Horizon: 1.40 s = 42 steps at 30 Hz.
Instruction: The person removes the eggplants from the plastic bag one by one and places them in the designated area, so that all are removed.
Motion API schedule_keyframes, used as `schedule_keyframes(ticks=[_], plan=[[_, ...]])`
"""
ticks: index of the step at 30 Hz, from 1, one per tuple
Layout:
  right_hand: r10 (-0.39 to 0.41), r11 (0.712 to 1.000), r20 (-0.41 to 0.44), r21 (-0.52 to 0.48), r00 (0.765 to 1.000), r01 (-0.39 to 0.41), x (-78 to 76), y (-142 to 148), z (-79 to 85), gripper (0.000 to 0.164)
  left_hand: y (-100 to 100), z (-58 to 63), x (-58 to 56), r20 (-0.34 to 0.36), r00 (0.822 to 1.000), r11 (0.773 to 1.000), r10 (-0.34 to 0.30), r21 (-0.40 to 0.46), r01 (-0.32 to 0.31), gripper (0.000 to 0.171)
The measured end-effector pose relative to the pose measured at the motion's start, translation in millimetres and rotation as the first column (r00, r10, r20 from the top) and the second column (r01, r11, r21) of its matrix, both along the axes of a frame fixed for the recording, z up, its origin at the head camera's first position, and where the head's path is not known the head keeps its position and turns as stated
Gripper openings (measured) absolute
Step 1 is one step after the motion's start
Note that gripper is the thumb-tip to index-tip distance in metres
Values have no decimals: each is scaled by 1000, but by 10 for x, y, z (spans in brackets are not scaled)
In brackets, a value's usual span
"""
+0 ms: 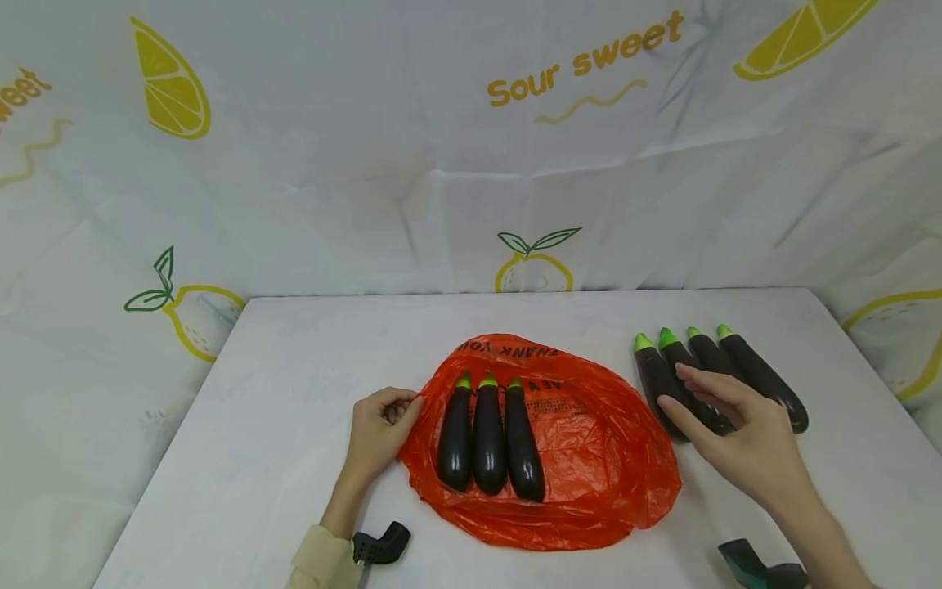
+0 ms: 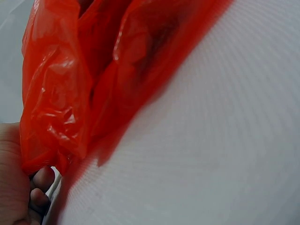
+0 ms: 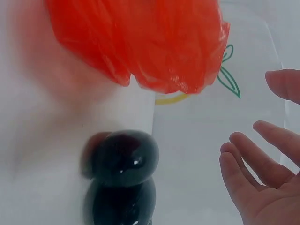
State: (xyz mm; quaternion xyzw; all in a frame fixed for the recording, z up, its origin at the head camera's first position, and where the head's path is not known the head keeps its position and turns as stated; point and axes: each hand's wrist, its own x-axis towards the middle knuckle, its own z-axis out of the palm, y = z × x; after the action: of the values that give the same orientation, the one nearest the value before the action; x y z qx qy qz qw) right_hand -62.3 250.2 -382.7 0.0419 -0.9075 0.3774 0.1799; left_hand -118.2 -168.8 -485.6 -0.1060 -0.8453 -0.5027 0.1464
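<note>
Just right of the left hand (image 1: pixel 379 425) spreads a wrinkled, glossy red plastic bag (image 1: pixel 589 458), its rim crumpled and its black lettering, "THANK YOU" among it, upside down. The left hand's thumb and forefinger pinch the bag's near edge, the other fingers curled in. A little further right of that hand, three long, glossy, purple-black eggplants with bright green caps (image 1: pixel 489 442) lie side by side against the red plastic, caps pointing away from the person. Whether they rest inside the bag or on top of it, I cannot tell.

Under and beyond the right hand (image 1: pixel 743 433), four more dark eggplants with green caps (image 1: pixel 712 357) lie in a slanting row on the white table (image 1: pixel 294 409). The right hand is well spread, thumb apart from fingers, with nothing in its grasp.

That hand covers the lower parts of the middle eggplants in the head view; the right wrist view shows only dark rounded ends, partly blurred. In the left wrist view the hand is cut off at the frame's edge, and the bag's printing cannot be made out.
</note>
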Motion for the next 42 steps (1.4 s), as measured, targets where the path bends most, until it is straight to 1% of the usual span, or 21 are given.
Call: schedule_keyframes(ticks=[7,16,23,30,35,42], plan=[[30,999,4,-30,1000,-29,48,-125,-5,50,2,-3,-5,-3,1000,1000,-1,4,1,3],[80,997,23,-19,997,-79,89,-320,-7,52,0,-9,-8,-19,1000,1000,-3,2,3,3],[123,992,43,-30,991,-122,107,-460,-6,48,2,3,2,2,1000,1000,-4,13,4,3],[123,992,79,1,989,-123,120,-564,-11,48,13,1,11,-1,1000,1000,8,24,-8,4],[131,991,120,-6,984,-131,123,-649,-26,47,11,8,13,5,1000,1000,5,31,-5,5],[163,986,120,-33,979,-160,121,-757,-90,45,7,12,17,1,1000,1000,3,25,-3,4]])
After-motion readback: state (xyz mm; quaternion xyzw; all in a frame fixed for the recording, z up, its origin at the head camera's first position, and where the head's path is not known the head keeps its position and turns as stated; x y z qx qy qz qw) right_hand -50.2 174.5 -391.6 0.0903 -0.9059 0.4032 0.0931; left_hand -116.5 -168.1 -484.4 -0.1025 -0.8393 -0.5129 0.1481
